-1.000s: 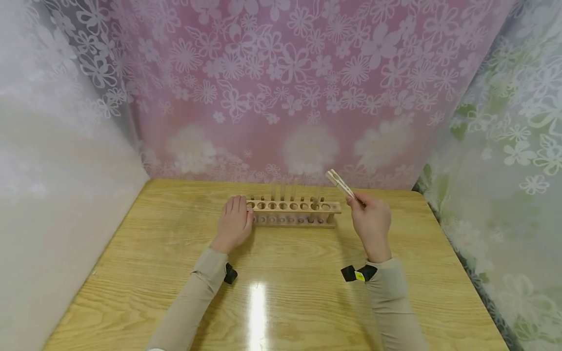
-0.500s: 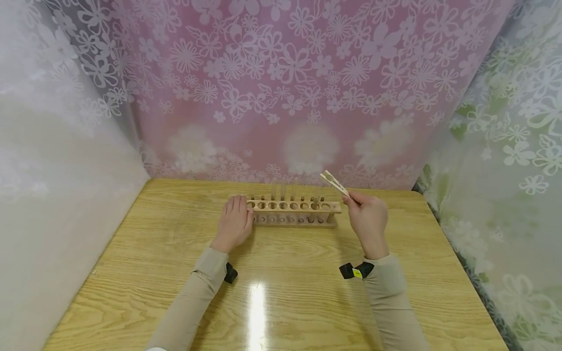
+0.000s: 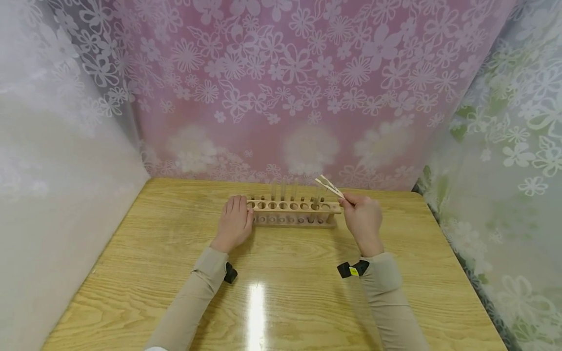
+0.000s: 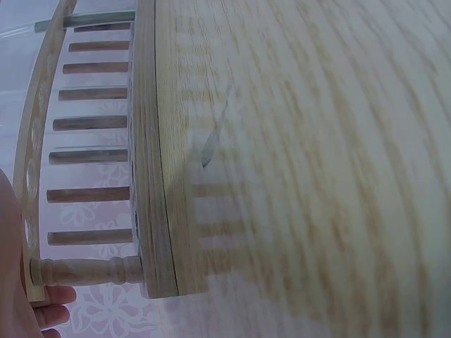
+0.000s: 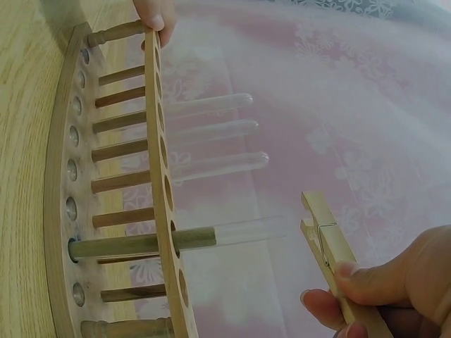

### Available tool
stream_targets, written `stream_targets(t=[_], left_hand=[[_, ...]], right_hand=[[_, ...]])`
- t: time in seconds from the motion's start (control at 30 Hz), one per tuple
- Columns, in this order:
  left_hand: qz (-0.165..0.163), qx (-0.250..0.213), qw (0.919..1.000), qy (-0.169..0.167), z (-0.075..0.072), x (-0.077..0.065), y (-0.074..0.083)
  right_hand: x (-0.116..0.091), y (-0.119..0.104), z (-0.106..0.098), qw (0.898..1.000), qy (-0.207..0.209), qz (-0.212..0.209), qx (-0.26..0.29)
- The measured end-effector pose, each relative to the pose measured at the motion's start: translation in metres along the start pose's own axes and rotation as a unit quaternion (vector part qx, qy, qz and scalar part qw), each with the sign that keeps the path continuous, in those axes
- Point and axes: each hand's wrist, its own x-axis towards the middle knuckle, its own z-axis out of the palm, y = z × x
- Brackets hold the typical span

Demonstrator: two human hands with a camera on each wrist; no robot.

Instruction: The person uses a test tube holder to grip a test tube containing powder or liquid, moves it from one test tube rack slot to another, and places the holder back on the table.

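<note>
Pale wooden clip [image 5: 337, 243] pinched by right hand [image 3: 363, 219], long wooden rack [image 3: 287, 211] gripped, seemingly, by left hand [image 3: 232, 222]; probably lining-up stage, more squeeze needed for part-olive glass tube [image 5: 197, 237].

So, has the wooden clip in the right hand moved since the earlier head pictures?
Yes: the wooden clip has shifted left and slightly down in the head view, judged against the wooden rack.

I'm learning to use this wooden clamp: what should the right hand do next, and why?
Probably ease the wooden clamp toward the partly filled tube: the right hand holds it near that tube's top, apart from it, while the left hand grips the left end of the rack, seemingly steadying it.
</note>
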Motion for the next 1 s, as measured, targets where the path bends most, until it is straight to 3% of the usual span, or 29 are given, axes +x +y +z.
stream_targets(t=[0.47,0.77,1.0], left_hand=[[0.004,-0.004,0.9999,0.009,0.0,0.001,0.0],[-0.006,-0.003,0.9999,-0.012,-0.003,0.001,0.001],[0.0,-0.005,1.0,0.001,-0.001,0.001,0.001]], right_hand=[[0.001,-0.001,0.007,1.0,-0.016,-0.002,-0.02],[0.0,-0.001,0.01,0.998,-0.041,0.01,-0.037],[-0.001,-0.001,0.014,0.997,-0.06,0.022,-0.044]])
